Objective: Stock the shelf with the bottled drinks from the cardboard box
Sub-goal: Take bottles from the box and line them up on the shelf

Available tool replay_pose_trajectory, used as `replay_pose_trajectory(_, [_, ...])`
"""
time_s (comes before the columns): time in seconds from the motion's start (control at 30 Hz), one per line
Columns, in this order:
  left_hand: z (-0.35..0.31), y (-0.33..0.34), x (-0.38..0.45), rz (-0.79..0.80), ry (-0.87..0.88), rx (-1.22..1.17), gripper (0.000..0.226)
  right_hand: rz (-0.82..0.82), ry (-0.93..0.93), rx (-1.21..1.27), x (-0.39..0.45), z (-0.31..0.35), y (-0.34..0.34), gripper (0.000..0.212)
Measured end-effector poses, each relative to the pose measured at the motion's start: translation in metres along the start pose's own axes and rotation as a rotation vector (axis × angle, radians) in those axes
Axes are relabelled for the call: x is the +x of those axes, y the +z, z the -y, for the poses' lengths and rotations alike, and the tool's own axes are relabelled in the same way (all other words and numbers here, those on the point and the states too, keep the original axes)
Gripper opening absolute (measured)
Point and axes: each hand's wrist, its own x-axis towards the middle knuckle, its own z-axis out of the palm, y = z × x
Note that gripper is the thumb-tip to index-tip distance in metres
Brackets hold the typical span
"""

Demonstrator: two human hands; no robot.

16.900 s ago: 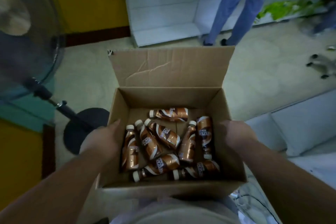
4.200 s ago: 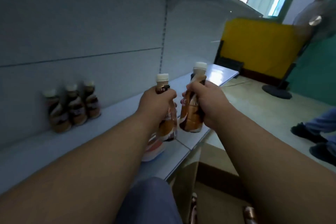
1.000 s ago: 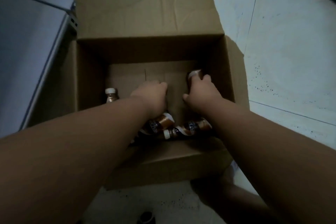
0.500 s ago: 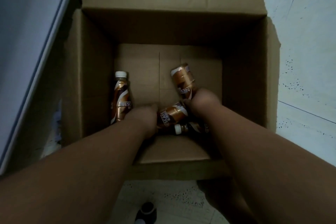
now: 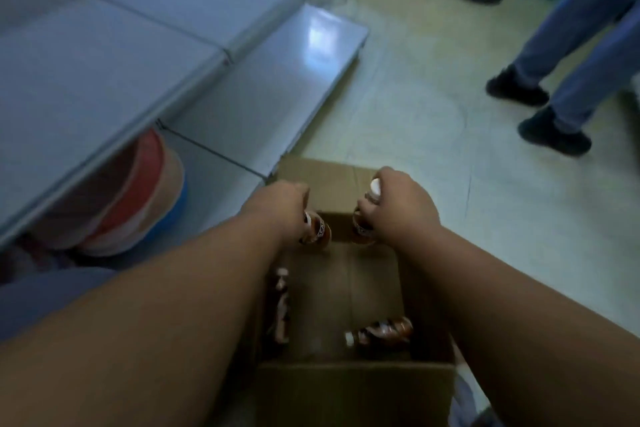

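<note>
I see the pale floor (image 5: 415, 87) filling the right of my view, with the grey metal shelf (image 5: 104, 55) running along the left, its lower board (image 5: 277, 94) jutting out toward the cardboard box (image 5: 346, 388). The box sits on the floor just beside that lower board, open at the top. Under the upper shelf board, on the left, lies a round red, cream and blue thing (image 5: 138, 198) that I cannot identify through the blur. At far right, a person's blue trouser legs (image 5: 588, 38) and dark shoes (image 5: 554, 135) stand on the floor, well apart from the box.

Both my forearms reach over the box. My left hand (image 5: 280, 208) has its fingers wrapped around a brown coffee bottle (image 5: 317, 230), held above the box's far side. My right hand (image 5: 401, 204) is clamped on a second brown bottle (image 5: 363, 227), whose white cap (image 5: 375, 186) pokes up past the thumb. The two held bottles are near each other, not touching as far as I can tell.

Two more bottles are in the box: one (image 5: 282, 308) along the left wall with its cap pointing away from me, and one (image 5: 381, 333) lying on its side near the right wall, cap pointing left.
</note>
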Motion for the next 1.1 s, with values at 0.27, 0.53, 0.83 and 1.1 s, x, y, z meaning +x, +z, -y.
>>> replay_pose_trajectory(0.27, [0.115,-0.189,-0.100,-0.324,0.069,0.169,0.032,-0.294,-0.387,0.162,-0.008,0.199,-0.089,0.024])
replay_pose_trajectory(0.53, [0.186,-0.255,-0.114,-0.491,0.131,0.104,0.039,-0.245,-0.621,0.266,0.026,0.356,-0.085,0.025])
replay_pose_trajectory(0.83, [0.245,-0.309,-0.091,-0.503,-0.052,0.317,0.036,-0.127,-0.684,0.292,0.072,0.429,-0.061,0.024])
replay_pose_trajectory(1.1, [0.291,-0.325,-0.081,-0.537,-0.147,0.482,0.026,-0.053,-0.741,0.299,0.099,0.490,-0.023,0.028])
